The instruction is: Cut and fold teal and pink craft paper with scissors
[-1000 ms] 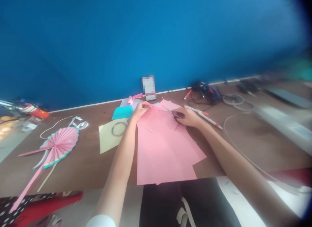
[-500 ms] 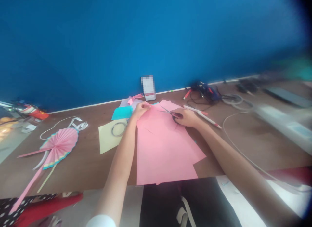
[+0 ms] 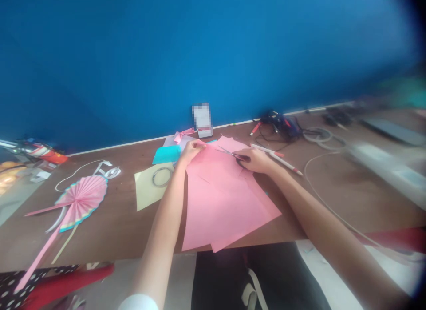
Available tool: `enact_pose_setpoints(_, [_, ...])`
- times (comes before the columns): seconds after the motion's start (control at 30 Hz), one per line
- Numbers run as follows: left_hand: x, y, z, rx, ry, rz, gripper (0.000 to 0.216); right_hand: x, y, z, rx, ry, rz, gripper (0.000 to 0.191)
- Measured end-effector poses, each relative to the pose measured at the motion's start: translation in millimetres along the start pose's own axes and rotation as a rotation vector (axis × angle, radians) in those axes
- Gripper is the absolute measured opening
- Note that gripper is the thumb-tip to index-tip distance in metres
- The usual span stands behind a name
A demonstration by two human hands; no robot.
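Observation:
Pink paper in overlapping sheets lies across the table in front of me, its near end at the table's front edge. My left hand pinches the far left corner of a pink sheet. In my right hand is a pair of scissors, fingers closed round the handles. The blades point left over the upper part of the paper, parted a little. Whether they touch a sheet I cannot make out.
Left lies a pink folded paper fan. A yellow sheet with a ring and a teal paper piece are beside my left arm. Pens, a cable and a white box lie right. A phone leans on the wall.
The near end of the pink sheets has shifted: the upper sheet has turned, so its lower corner now sticks out over the sheet beneath. Both hands have hardly moved.

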State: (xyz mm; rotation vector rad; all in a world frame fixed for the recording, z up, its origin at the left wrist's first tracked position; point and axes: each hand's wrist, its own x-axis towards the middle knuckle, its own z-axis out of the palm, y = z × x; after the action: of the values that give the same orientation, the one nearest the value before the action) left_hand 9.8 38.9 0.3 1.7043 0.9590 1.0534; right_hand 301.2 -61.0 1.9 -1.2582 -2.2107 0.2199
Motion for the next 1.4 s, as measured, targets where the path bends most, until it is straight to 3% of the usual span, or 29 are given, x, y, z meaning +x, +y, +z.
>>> enact_pose_setpoints(1.4, [-0.9, 0.5, 0.2, -0.017, 0.011, -0.039, 0.031, 0.4, 1.9, -2.8, -0.076, -0.037, 0.026, 0.038])
